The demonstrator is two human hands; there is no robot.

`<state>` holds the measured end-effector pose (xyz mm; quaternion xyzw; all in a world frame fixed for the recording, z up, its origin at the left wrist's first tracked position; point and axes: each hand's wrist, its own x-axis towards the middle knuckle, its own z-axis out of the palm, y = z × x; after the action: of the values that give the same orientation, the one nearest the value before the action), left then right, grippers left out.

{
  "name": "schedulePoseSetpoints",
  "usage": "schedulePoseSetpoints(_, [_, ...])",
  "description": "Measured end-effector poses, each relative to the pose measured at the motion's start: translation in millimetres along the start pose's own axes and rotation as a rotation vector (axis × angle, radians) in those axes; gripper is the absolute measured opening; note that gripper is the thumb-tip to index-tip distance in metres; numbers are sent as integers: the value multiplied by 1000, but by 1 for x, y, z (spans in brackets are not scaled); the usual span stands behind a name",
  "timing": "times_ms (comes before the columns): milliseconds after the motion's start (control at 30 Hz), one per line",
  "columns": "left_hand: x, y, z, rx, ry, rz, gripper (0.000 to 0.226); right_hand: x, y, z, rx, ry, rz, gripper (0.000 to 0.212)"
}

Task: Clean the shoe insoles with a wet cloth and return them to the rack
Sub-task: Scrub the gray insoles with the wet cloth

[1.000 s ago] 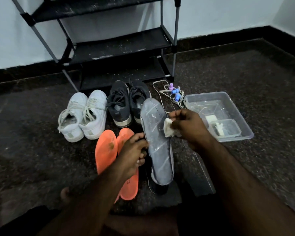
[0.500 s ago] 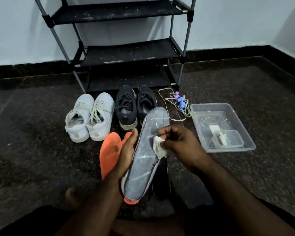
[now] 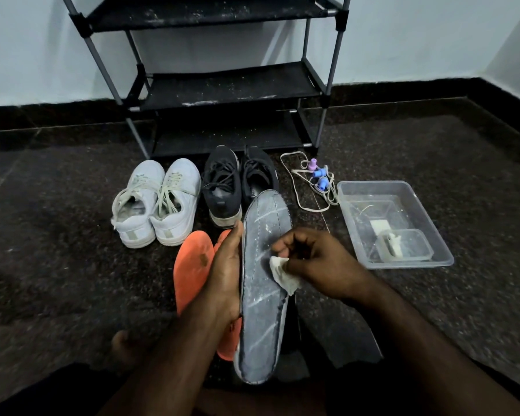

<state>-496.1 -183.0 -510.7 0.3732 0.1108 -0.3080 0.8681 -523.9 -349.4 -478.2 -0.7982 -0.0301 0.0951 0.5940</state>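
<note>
Head view. The grey insole (image 3: 264,283) is held in front of the person, above the floor (image 3: 433,325). Its long axis runs near to far, toe end pointing toward the rack (image 3: 222,85) and heel end nearest the body, with a slight lean to the right at the toe.

The left hand (image 3: 225,277) lies along the insole's left edge and grips it, thumb extended up the edge; the fingers are behind the insole and cannot be seen. The right hand (image 3: 315,259) is on the insole's right side, fingers curled, pinching the cloth (image 3: 282,274). The cloth touches the insole at about mid-length, near the right edge.

Judgement: the step in hand is wiping the grey insole. White streaks show toward both the toe and the heel, so the task appears far from complete. The right hand is the working hand; any stroke must follow the long axis, away from or toward the body, while the left hand steadies the opposite edge.

2 orange insoles (image 3: 192,265) lie on the floor just left of the left hand, partly behind it, parallel to the grey one. 2 white shoes (image 3: 159,202) and 2 black shoes (image 3: 222,187) stand between the insoles and the rack. A clear tub (image 3: 427,262) with water sits to the right, near the right hand. A cord (image 3: 309,181) lies between tub and black shoes.
</note>
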Motion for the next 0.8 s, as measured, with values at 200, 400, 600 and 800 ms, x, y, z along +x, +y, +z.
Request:
schedulePoseSetpoints(200, [0, -3, 0, 54, 31, 17, 65, -2, -4, -1, -58, -32, -15, 15])
schedulePoseSetpoints(400, [2, -4, -2, 47, 76, 13, 68, -2, -8, -11, 32, 32, 5, 23])
schedulePoseSetpoints(600, [2, -12, 2, 91, 117, 94, 48, 18, -11, -24, 132, 490, -106, 29])
schedulePoseSetpoints(800, [0, -18, 7, 28, 71, 70, 55, 37, -5, -9, -504, 472, -263, 25])
